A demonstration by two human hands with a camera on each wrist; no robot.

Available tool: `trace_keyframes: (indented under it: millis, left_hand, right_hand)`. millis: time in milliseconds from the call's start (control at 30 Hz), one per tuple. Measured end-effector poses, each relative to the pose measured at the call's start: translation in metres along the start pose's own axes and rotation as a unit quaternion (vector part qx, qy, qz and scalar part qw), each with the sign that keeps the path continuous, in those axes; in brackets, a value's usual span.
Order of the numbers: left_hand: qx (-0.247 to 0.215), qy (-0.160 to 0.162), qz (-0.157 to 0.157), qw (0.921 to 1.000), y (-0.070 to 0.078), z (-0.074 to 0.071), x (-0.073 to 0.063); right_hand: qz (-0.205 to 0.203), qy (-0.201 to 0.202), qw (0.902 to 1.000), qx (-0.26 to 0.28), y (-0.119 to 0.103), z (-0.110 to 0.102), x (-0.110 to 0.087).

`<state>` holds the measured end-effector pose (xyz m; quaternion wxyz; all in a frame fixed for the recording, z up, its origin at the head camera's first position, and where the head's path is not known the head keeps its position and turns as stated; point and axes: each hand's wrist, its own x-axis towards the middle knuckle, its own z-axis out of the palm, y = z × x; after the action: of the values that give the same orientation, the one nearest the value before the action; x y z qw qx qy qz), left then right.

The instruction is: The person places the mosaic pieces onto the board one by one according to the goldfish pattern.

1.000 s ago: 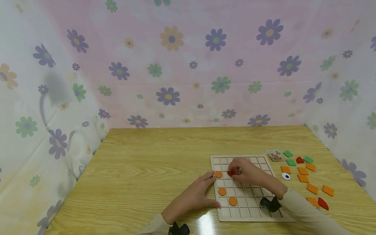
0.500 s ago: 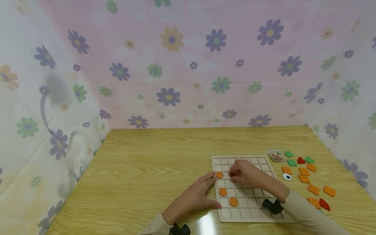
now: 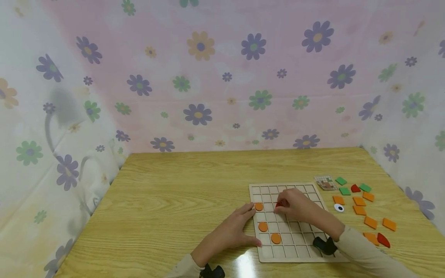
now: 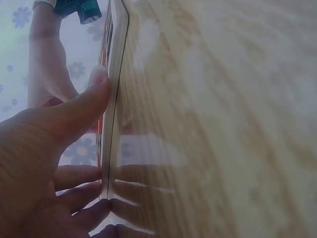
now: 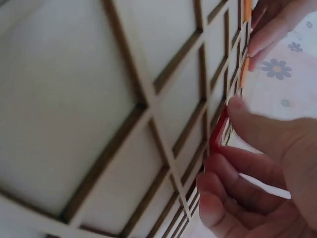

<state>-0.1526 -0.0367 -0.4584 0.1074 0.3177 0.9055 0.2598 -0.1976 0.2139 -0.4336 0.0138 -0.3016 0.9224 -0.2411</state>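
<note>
On grid board point(image 3: 293, 240), 3 orange discs point(image 3: 263, 226) down; R hand point(image 3: 295, 203) pinches red pc point(image 5: 218, 130) at its surface, L hand point(image 3: 234, 227) spread against left edge. Off-board right, orange tiles point(image 3: 359, 201) + green tiles point(image 3: 341, 181) prob. left to do.

Head view from above, facing forward-down, close wrist views, shared board point(image 3: 295, 227)

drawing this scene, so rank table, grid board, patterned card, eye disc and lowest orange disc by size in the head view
1. Table
2. Grid board
3. Patterned card
4. Lowest orange disc and eye disc: too close to rank
</note>
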Motion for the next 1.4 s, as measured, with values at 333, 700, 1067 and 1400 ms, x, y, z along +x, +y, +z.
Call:
trace_keyframes:
  millis: [333, 700, 1067, 1400]
  left_hand:
    - [-0.001, 0.002, 0.002, 1.0000, 0.000, 0.000, 0.000]
    - [-0.001, 0.003, 0.002, 1.0000, 0.001, -0.001, -0.001]
    - [-0.009, 0.001, 0.009, 0.9999, 0.003, -0.004, -0.003]
    - [-0.025, 0.002, 0.016, 0.9996, 0.003, -0.004, -0.002]
  right_hand:
    - [-0.021, 0.008, 0.9997, 0.008, 0.000, 0.000, -0.002]
    - [-0.059, 0.008, 0.9982, -0.008, 0.005, -0.003, -0.009]
    - [-0.028, 0.010, 0.9995, 0.013, 0.022, -0.022, -0.041]
    - [-0.018, 0.093, 0.9955, 0.000, 0.052, -0.047, -0.076]
